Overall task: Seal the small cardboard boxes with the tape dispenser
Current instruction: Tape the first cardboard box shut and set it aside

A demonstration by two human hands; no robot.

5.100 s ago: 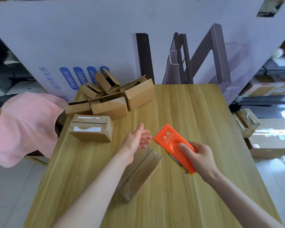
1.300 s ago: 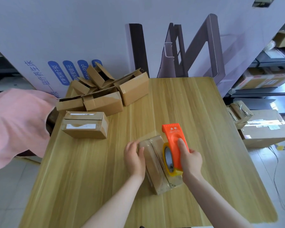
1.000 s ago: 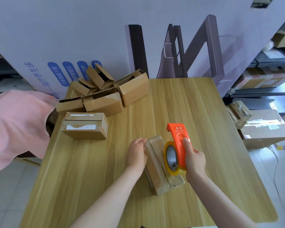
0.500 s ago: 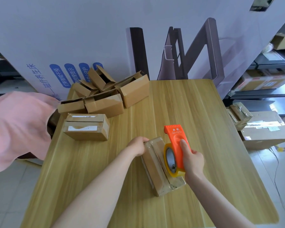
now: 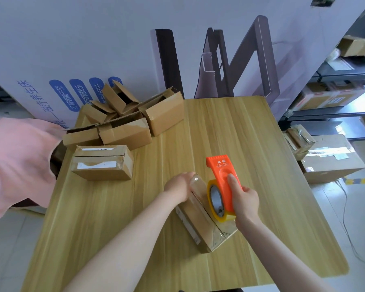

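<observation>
Brown cardboard box (image 5: 196, 218) bears the orange plastic tape dispenser (image 5: 220, 180) that the right hand (image 5: 244, 200) grips; left hand (image 5: 178, 185) apparently clasps the box's far end.

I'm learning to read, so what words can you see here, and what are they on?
"磁疗养生床": big white carton behind the table.
"打鼾智能干预": first blue oval on it.
Other blue ovals: partly hidden, unreadable.
Orange tape dispenser logo: too small.
White labels on the sealed box: blurred.
</observation>
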